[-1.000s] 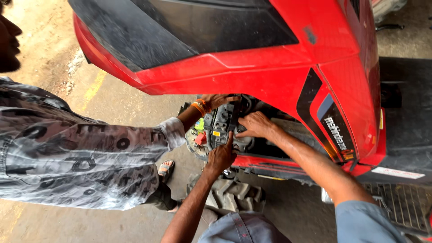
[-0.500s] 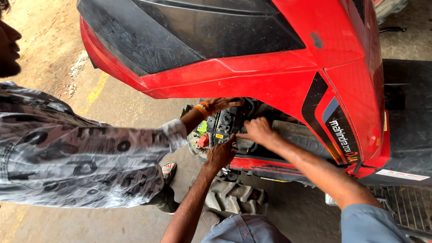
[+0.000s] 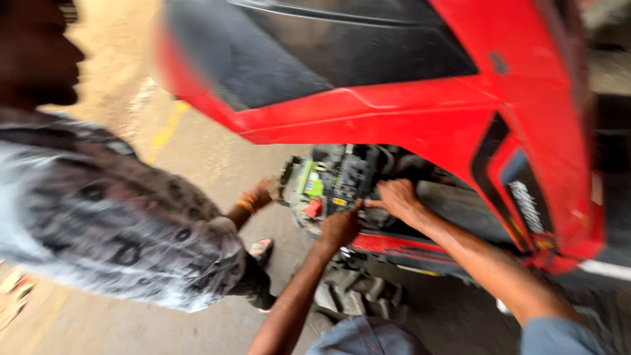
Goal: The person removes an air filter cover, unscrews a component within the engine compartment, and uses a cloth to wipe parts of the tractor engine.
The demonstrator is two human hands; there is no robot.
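A black battery [image 3: 335, 181] with green and red labels sits in the open front of a red tractor, under its raised red hood [image 3: 407, 98]. My left hand [image 3: 338, 227] presses against the battery's lower front edge. My right hand [image 3: 397, 197] grips the battery's right side, fingers curled at its edge. A co-worker in a grey patterned shirt [image 3: 112, 230] stands at the left, and that person's hand [image 3: 263, 194] with an orange wristband touches the battery's left side. The frame is blurred, so the finger contact is unclear.
A ribbed front tyre [image 3: 358, 296] sits below the battery, near my arms. The co-worker's sandalled foot [image 3: 259, 250] stands on the concrete floor [image 3: 210, 158], which carries a yellow painted line [image 3: 164, 131]. The red bumper bar [image 3: 401, 246] runs under the battery.
The view has shifted and blurred. The co-worker's hand has dropped from the battery's top to its left side. My two hands stay on the battery.
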